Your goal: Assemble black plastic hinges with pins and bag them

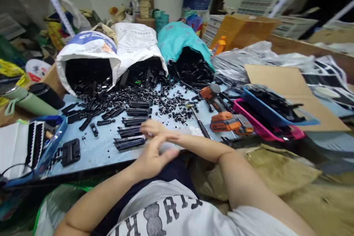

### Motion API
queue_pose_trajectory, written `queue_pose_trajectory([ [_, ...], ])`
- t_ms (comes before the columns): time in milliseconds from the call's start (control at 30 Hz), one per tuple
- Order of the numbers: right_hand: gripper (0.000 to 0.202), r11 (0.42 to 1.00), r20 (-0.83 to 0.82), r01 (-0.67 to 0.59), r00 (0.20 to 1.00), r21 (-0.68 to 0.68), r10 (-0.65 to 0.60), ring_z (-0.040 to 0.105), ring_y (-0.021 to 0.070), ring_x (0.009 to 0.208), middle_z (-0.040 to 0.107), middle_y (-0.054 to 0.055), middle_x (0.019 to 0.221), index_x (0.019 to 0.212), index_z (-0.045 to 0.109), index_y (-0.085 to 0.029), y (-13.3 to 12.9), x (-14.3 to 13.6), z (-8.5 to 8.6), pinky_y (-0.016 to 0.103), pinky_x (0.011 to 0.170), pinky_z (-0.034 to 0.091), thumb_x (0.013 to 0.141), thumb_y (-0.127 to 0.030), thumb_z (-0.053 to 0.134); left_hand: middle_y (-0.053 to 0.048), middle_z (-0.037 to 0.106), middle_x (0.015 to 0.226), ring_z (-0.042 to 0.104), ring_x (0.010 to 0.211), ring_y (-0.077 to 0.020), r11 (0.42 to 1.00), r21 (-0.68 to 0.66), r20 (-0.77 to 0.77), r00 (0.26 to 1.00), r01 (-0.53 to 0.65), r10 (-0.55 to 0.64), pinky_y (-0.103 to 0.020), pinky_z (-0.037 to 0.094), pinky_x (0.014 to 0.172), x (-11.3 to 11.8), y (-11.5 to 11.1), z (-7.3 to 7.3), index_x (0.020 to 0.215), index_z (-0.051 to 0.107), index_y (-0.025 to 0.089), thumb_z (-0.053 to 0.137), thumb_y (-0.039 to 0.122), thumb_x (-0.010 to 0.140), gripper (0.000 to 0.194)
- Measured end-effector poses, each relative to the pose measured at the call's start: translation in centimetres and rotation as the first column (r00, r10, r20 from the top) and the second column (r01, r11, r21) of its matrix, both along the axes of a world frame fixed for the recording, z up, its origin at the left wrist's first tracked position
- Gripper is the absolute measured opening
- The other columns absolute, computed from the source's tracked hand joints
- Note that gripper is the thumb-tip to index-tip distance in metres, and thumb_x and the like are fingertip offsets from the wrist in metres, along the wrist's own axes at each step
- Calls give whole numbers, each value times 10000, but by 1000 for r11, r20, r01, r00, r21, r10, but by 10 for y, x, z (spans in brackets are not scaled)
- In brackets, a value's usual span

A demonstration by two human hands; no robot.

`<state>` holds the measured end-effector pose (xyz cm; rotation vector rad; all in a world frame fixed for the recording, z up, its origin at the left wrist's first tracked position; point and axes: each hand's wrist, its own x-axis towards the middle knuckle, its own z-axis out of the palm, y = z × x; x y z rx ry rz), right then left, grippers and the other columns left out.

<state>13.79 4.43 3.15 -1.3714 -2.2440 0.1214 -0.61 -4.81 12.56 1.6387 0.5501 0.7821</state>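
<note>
My left hand (155, 156) is over the table's front edge, its thumb pointing right and its fingers reaching up to my right wrist. My right hand (151, 128) crosses beyond it, beside a column of black plastic parts (129, 142) laid side by side. Its fingers are bent and blurred, and I cannot make out anything in them. The left hand's fingers are partly hidden behind the right wrist. Small black pieces (177, 107) lie scattered past the hands. A hammer (201, 121) and an orange cordless drill (221, 112) rest to the right.
Three sacks, one blue and white (88, 44), one white (135, 38) and one teal (182, 38), spill black parts at the back. A blue basket (279, 114) overlaps a pink basket (254, 123) on the right. Bottles (30, 99) and a blue tray (56, 142) are left.
</note>
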Motion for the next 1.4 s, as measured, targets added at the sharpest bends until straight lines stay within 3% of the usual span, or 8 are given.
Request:
queue_pose_trajectory([
  [133,291,987,289,-55,952,-149,97,475,218,1101,556,154,1151,1102,586,-92,101,-22,7,336,967,376,829,-144,500,-91,631,907,614,838,-196,637,-720,-79,944,-276,320,-317,469,776,-33,8,-79,872,574,141,578,351,793,225],
  [267,361,956,393,8,912,-294,113,530,266,995,580,200,1070,1057,591,-42,162,-28,4,328,849,416,699,-81,593,-92,614,939,624,828,-193,294,-928,-81,893,-230,442,-306,479,724,-59,-7,-116,962,551,138,569,279,791,221],
  [433,374,884,380,-92,879,-457,289,583,170,844,639,85,974,1055,609,-99,186,-25,4,228,747,439,693,-179,652,-120,585,988,605,924,-209,76,-980,-97,769,-186,632,-363,481,830,-67,-10,-127,871,520,122,508,268,844,149],
  [567,786,814,305,-42,915,-579,264,565,200,1007,555,127,1212,1293,467,-111,188,-34,1,252,851,443,630,-444,726,-129,549,998,560,1018,-211,-16,-967,-174,613,-255,770,-357,450,894,-55,10,-129,851,504,128,526,289,850,163],
  [833,413,846,313,-31,921,-532,230,590,222,900,644,77,944,1008,644,-116,169,-49,6,293,836,439,677,-360,689,-144,543,1067,534,1074,-210,-20,-963,-167,535,-270,828,-351,389,959,-43,29,-134,898,532,127,564,274,825,167],
  [933,645,828,250,-71,936,-556,248,574,221,944,609,88,1063,1126,580,-132,166,-48,10,295,838,447,605,-479,734,-160,550,1075,531,1082,-220,-24,-957,-186,551,-288,813,-354,393,951,-46,29,-134,906,530,124,571,280,818,183],
  [1133,926,591,76,22,995,-806,67,435,283,1207,408,188,1356,1316,425,-79,138,-54,-15,356,1014,356,623,-646,661,-78,629,834,613,801,-166,12,-970,-126,544,-243,830,-378,419,931,-48,39,-130,818,584,121,591,244,804,124],
  [1400,806,371,-443,-400,896,-838,-33,545,233,1056,541,92,1217,1253,445,-166,80,-54,-42,340,899,457,599,-554,712,-65,676,833,649,784,-182,270,-956,193,442,-117,876,-344,507,825,-49,23,-148,915,638,120,688,308,727,271],
])
